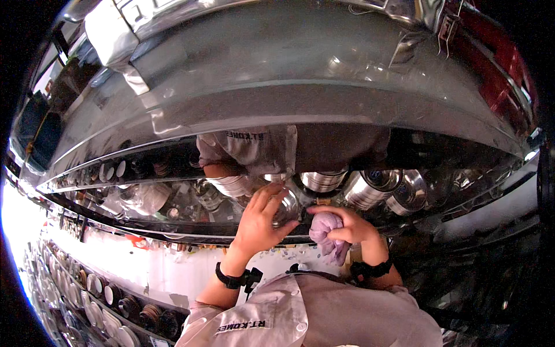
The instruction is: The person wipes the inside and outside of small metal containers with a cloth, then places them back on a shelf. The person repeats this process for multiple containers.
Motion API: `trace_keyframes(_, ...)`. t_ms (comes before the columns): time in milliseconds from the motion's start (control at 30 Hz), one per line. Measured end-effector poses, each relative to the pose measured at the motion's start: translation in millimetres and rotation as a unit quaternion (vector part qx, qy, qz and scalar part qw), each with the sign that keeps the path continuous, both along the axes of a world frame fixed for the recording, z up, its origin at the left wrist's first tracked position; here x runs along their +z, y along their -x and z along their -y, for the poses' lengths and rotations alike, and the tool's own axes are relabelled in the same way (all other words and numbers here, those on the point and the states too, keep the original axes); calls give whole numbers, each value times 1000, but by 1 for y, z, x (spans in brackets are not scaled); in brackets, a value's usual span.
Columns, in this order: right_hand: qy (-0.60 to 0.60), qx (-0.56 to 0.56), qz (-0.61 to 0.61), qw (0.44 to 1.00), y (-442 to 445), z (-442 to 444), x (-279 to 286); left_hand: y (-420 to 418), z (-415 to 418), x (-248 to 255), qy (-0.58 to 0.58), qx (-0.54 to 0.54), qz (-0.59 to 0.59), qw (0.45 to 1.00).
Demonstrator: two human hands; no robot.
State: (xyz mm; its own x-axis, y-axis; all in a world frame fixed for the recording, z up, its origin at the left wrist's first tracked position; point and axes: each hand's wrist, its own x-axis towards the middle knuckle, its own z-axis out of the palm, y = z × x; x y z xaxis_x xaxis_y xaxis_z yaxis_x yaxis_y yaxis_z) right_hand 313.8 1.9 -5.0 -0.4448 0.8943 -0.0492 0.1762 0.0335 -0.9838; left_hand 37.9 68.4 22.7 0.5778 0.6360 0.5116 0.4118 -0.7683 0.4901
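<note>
My right hand (pixel 353 230) grips a bunched lilac cloth (pixel 326 232) that hangs below the fingers, with the index finger stretched out to the left. My left hand (pixel 262 217) is spread, palm down, with the thumb apart. Under and beside its fingers sits a shiny round metal vessel (pixel 290 206), partly covered by the hand; whether they touch cannot be told. Both hands are over the near edge of a shelf (pixel 303 227) that holds metalware. Just beyond the right hand stands a steel container (pixel 323 181).
More steel containers (pixel 373 188) stand at the right, one tilted. On the left are plastic-wrapped items (pixel 147 197) and a glass-like jar (pixel 209 195). A dark reflective panel (pixel 282 102) rises ahead, mirroring my shirt. Racks of stacked dishes (pixel 99 299) are low at left.
</note>
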Motion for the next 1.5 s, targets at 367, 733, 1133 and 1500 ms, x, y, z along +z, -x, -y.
trace_keyframes(367, -24, 41, -56, 997, -47, 17, -5, -94, -33, -12, -136, 23, -46, 989)
trace_keyframes(733, 38, -6, -157, 987, -67, 26, -24, -102, -41, -20, -78, 3, 25, 997)
trace_keyframes(1133, 201, -261, -490, 807, -1, 19, -38, -69, 24, 21, -157, -173, 98, 967)
trace_keyframes(1500, 35, -131, -500, 855, 83, 34, -24, -18, 38, 20, 14, -104, 48, 993)
